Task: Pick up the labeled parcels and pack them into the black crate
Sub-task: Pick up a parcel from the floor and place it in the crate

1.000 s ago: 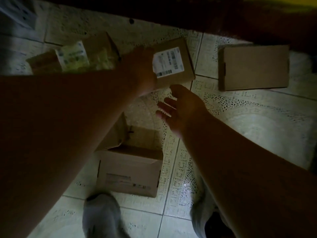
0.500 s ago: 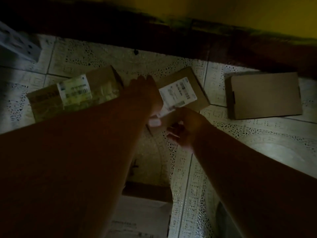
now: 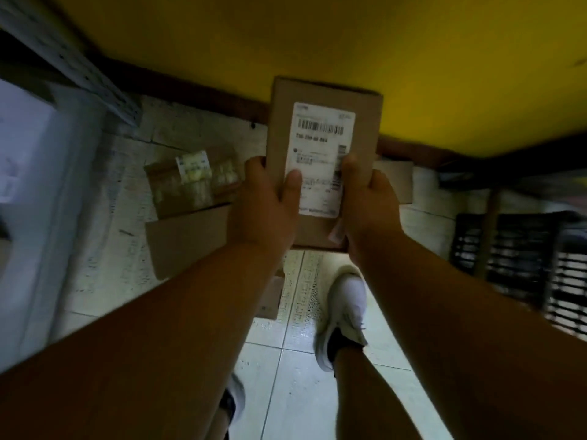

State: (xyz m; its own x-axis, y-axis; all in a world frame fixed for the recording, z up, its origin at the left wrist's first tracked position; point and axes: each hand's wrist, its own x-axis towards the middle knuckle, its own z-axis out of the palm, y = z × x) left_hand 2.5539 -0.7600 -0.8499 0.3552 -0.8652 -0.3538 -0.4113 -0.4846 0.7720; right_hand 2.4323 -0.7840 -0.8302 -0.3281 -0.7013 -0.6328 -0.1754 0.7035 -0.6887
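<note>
Parcel [image 3: 320, 122], cardboard, white barcode label [image 3: 319, 144] facing up, raised above the tiled floor [image 3: 286, 360] at frame centre; lower edge hidden behind both hands. Left hand [image 3: 263, 204] grips its 9 o'clock side, right hand [image 3: 368, 201] its 3 o'clock side, thumbs pressed on the label. Label print blurred, unreadable. Black crate [image 3: 521, 255] at 3 o'clock, cut off by the frame edge. Second labeled parcel [image 3: 190, 182] on floor at 9 o'clock, blurred. Bare tiles at 6 o'clock beside white shoe [image 3: 344, 312].

Forearms [image 3: 178, 331] bare, no sleeves | hands [image 3: 263, 201] bare, no gloves | shoes [image 3: 344, 315] white, low-cut | socks [image 3: 337, 346] dark, ankle-height
</note>
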